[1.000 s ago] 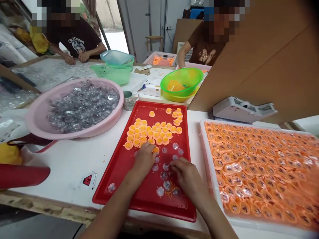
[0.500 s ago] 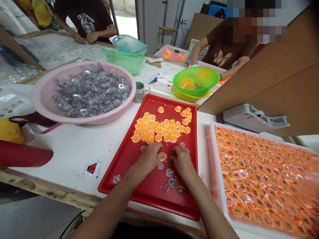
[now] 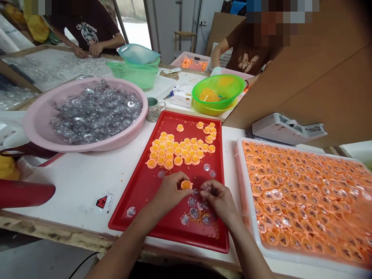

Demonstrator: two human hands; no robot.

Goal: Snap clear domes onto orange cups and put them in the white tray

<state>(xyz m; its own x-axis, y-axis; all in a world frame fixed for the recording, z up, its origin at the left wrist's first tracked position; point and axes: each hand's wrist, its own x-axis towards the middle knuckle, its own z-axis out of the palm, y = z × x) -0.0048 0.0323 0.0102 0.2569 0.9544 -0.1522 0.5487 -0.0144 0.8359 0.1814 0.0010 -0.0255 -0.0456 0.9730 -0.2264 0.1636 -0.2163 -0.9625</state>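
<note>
My left hand (image 3: 168,193) holds a small orange cup-shaped disc (image 3: 186,185) at its fingertips, above the red plastic tray (image 3: 133,197). My right hand (image 3: 217,199) is beside it, its fingers pinched together just above several clear plastic domes (image 3: 192,201). I cannot tell whether those fingers hold anything. A cluster of orange discs with yellow centres (image 3: 177,150) lies on the upper half of the tray. Loose orange granules (image 3: 197,223) are scattered near the tray's lower edge.
A pink basin (image 3: 87,147) heaped with clear domes stands left of the tray. To the right, a white tray (image 3: 250,201) holds rows of orange pieces. Beyond are a mug (image 3: 154,109), a green bowl (image 3: 217,91), a cardboard sheet (image 3: 314,77) and two co-workers (image 3: 87,33) (image 3: 247,58).
My left hand has raised an orange disc off the tray into its fingertips. My right hand's fingers have drawn together, and the head view has shifted slightly.
</note>
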